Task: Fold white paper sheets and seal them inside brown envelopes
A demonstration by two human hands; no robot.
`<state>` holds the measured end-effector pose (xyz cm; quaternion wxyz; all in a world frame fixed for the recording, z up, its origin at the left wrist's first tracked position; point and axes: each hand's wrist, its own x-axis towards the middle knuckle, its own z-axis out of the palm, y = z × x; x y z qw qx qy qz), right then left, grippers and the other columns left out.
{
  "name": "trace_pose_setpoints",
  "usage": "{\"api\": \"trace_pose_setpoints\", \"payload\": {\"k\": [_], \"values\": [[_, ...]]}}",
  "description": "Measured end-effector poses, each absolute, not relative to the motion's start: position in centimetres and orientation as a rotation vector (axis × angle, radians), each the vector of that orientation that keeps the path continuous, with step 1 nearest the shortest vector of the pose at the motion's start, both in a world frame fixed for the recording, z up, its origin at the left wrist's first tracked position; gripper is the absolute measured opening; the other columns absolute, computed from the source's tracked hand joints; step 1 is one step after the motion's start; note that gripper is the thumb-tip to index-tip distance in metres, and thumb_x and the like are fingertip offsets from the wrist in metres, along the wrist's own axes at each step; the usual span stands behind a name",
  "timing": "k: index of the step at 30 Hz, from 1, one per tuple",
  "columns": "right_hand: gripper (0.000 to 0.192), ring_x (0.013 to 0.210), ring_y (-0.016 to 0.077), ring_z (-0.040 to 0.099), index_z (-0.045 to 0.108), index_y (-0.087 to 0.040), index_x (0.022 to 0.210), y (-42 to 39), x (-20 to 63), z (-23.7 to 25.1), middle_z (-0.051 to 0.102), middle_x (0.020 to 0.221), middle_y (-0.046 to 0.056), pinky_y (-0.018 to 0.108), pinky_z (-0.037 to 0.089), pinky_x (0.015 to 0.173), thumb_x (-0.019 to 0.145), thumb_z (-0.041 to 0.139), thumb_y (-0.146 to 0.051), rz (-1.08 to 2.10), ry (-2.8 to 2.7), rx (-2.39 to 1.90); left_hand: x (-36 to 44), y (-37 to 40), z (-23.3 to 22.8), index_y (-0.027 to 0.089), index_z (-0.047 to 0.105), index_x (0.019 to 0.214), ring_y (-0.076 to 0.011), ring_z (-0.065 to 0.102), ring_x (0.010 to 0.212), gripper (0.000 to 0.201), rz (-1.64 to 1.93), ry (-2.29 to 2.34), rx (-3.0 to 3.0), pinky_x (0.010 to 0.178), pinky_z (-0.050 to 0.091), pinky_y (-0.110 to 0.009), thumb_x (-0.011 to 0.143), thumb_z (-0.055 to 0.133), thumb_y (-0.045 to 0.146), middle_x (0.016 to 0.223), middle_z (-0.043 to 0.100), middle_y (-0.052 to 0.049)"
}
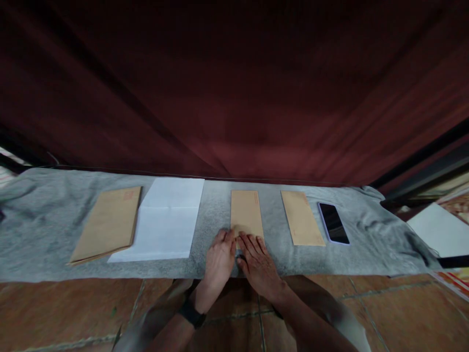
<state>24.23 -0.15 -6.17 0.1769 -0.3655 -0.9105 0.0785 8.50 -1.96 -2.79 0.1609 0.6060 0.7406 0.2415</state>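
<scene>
A narrow brown envelope (246, 211) lies lengthwise on the grey cloth (47, 220) in front of me. My left hand (219, 258) and my right hand (258, 261) rest side by side on its near end, fingers flat and pressing down. Neither hand grips anything. A dark band circles my left wrist.
A second narrow brown envelope (302, 218) and a dark phone (333, 223) lie to the right. To the left are a stack of white paper (164, 220) and a stack of larger brown envelopes (109, 224). Dark red curtain (234, 88) hangs behind; tiled floor (54, 313) below.
</scene>
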Motion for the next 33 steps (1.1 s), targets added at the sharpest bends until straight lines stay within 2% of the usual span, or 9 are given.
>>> {"api": "trace_pose_setpoints", "payload": {"k": [2,6,9,14,21,33], "values": [[0.064,0.148,0.0265,0.034,0.030,-0.018,0.158,-0.2,24.4,-6.7,0.040,0.159,0.010,0.053,0.030,0.122,0.096,0.047,-0.017,0.189,-2.582,-1.012,9.7,-2.6,-3.5,0.019,0.057,0.136,-0.0238,0.063,0.120,0.040,0.783,2.003,1.849,0.101,0.051,-0.038,0.101,0.038,0.027,0.133,0.064,-0.013],[0.069,0.149,0.0287,0.032,0.030,-0.014,0.157,-0.5,25.2,-7.9,0.040,0.158,0.014,0.053,0.029,0.122,0.091,0.049,-0.015,0.081,-2.586,-0.949,11.6,-4.3,-5.1,0.014,0.036,0.153,-0.0275,0.038,0.147,0.057,0.820,1.839,2.067,0.118,0.036,-0.046,0.101,0.043,0.037,0.156,0.044,-0.016],[0.074,0.150,0.0281,0.029,0.022,-0.011,0.159,-0.7,25.8,-8.2,0.036,0.161,0.014,0.051,0.028,0.123,0.090,0.047,-0.015,0.003,-2.596,-0.938,12.0,-5.2,-5.8,0.014,0.019,0.159,-0.0281,0.028,0.151,0.067,0.787,1.830,2.150,0.120,0.033,-0.048,0.102,0.042,0.041,0.162,0.033,-0.017],[0.068,0.150,0.0241,0.029,0.013,-0.014,0.161,-0.4,26.2,-7.6,0.033,0.162,0.011,0.046,0.028,0.123,0.099,0.039,-0.019,-0.028,-2.630,-0.979,11.5,-5.5,-6.1,0.012,0.005,0.161,-0.0288,0.030,0.151,0.079,0.755,1.903,2.272,0.120,0.032,-0.048,0.101,0.041,0.049,0.162,0.031,-0.020],[0.067,0.149,0.0234,0.033,0.006,-0.015,0.162,0.1,26.8,-7.5,0.033,0.162,0.012,0.045,0.029,0.122,0.104,0.037,-0.029,0.037,-2.543,-1.171,11.5,-5.7,-7.0,0.010,0.003,0.161,-0.0298,0.031,0.150,0.088,0.683,1.987,2.345,0.120,0.031,-0.047,0.098,0.043,0.057,0.161,0.032,-0.021],[0.071,0.146,0.0317,0.037,0.015,-0.014,0.162,0.4,27.6,-7.6,0.033,0.161,0.017,0.051,0.030,0.119,0.103,0.038,-0.046,0.039,-2.466,-1.336,11.5,-6.0,-7.7,0.005,0.012,0.159,-0.0347,0.034,0.148,0.093,0.704,2.183,2.290,0.117,0.036,-0.050,0.094,0.046,0.062,0.159,0.034,-0.026]]}}
